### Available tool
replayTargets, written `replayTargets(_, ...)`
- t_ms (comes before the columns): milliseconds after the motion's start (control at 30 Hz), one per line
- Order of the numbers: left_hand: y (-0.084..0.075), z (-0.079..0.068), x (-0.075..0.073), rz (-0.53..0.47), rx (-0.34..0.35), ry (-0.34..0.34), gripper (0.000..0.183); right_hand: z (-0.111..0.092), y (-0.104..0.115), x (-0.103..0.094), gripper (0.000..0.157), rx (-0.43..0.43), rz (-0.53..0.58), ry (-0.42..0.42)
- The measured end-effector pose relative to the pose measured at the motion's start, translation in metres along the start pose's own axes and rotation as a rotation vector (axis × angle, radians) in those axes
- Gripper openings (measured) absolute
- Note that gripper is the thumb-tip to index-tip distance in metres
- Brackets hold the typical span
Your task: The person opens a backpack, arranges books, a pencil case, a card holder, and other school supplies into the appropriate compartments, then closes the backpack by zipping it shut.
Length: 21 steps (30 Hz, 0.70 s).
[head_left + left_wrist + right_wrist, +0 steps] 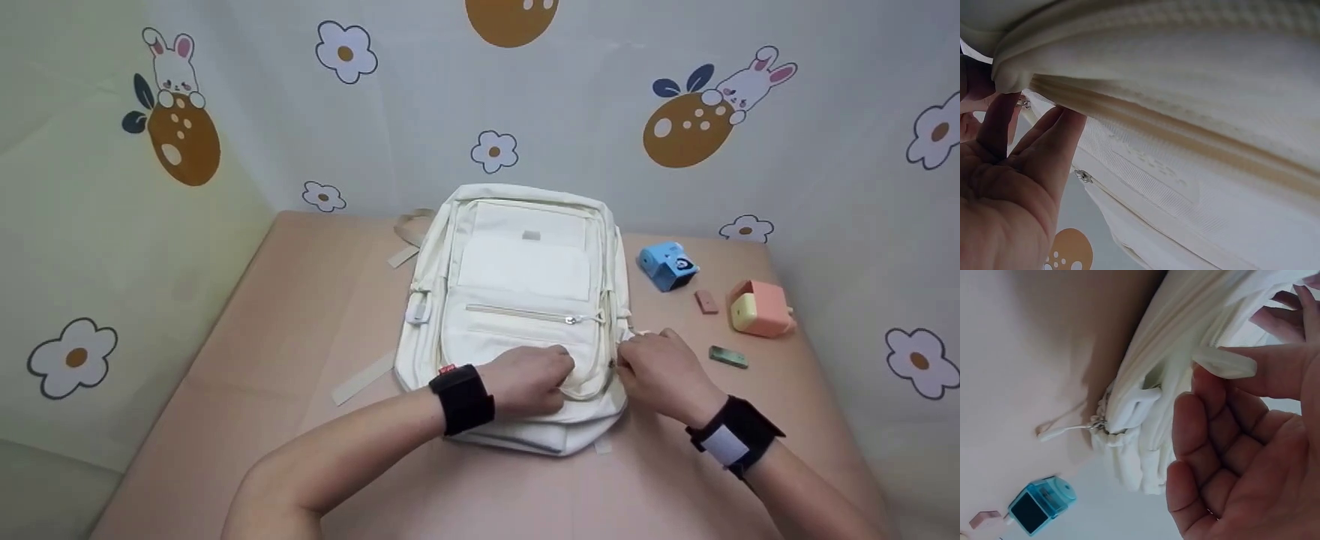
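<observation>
A cream-white backpack (525, 270) lies front side up with its top away from me. My left hand (527, 380) is over its lower front. In the left wrist view, the fingers (1064, 146) grip the edge of a fabric layer beside a zipper strip (1185, 135). My right hand (666, 376) is at the bag's lower right side. There the thumb and curled index finger pinch a small white zipper pull (1227, 363), seen in the right wrist view. The front pocket's zipper (525, 313) runs across the bag above my left hand.
To the right of the bag stand a blue pencil sharpener (667, 266) and a pink-and-yellow one (761, 309). Near them lie a small pink block (706, 301) and a green one (728, 356). Straps (364, 379) stick out at the bag's left. A patterned curtain (420, 97) surrounds the table (285, 322).
</observation>
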<state>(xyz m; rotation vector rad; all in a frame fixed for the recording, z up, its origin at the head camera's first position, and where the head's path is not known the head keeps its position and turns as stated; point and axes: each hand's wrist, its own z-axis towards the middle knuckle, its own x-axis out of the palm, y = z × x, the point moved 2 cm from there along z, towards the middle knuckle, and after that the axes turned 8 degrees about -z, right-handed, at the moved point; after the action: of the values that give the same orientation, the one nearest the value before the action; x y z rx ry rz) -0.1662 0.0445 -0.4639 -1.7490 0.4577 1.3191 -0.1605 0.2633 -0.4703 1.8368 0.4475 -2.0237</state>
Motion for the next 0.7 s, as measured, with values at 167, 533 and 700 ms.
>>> replayTargets(167,0.001,-0.002,0.001,-0.007,-0.010,0.003,0.015,0.002,-0.005,0.005,0.023,0.011,0.011,0.034)
replayTargets(533,0.006,-0.033,-0.001,0.087,0.027,-0.027,0.019,-0.001,-0.010,0.009,0.017,0.076,0.102,0.021)
replayTargets(700,0.011,-0.048,-0.003,0.136,0.035,-0.071,0.018,-0.002,-0.009,0.010,0.012,0.075,0.081,-0.008)
